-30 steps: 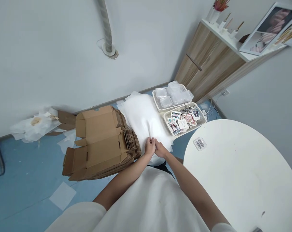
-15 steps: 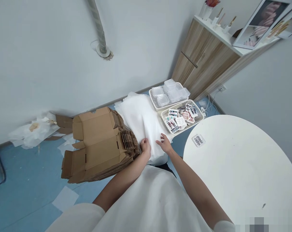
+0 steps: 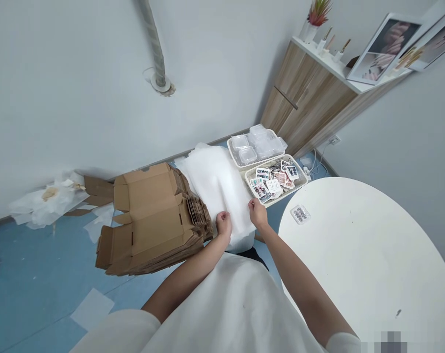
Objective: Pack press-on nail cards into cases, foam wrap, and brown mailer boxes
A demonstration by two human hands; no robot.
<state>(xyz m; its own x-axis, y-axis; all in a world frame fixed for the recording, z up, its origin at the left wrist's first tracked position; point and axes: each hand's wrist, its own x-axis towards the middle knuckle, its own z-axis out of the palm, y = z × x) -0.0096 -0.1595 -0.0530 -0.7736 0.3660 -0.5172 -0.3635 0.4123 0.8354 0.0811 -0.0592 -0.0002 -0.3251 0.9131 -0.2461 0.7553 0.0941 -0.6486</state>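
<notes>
A stack of thin white packing sheets (image 3: 211,171) lies in front of me, draped toward my body. My left hand (image 3: 224,223) is closed at the near left part of the stack, its fingers pinched on a sheet. At the stack's right edge my right hand (image 3: 258,214) is also closed, thumb and fingers together on the sheet's edge. Left of the sheets sits a pile of flattened brown cardboard boxes (image 3: 152,215). Just beyond my right hand is a cream basket (image 3: 306,179) of press-on nail packs (image 3: 274,186).
Behind that basket, another white basket (image 3: 230,149) holds clear plastic boxes (image 3: 248,155). A round white table (image 3: 362,255) on the right carries one clear nail pack (image 3: 300,214). A wooden cabinet (image 3: 306,88) stands in the corner. Crumpled white sheets (image 3: 47,198) lie on the floor at left.
My right hand has closed from spread fingers and moved slightly right to the sheet's edge. The left hand stays closed in nearly the same place. The view has shifted a little.
</notes>
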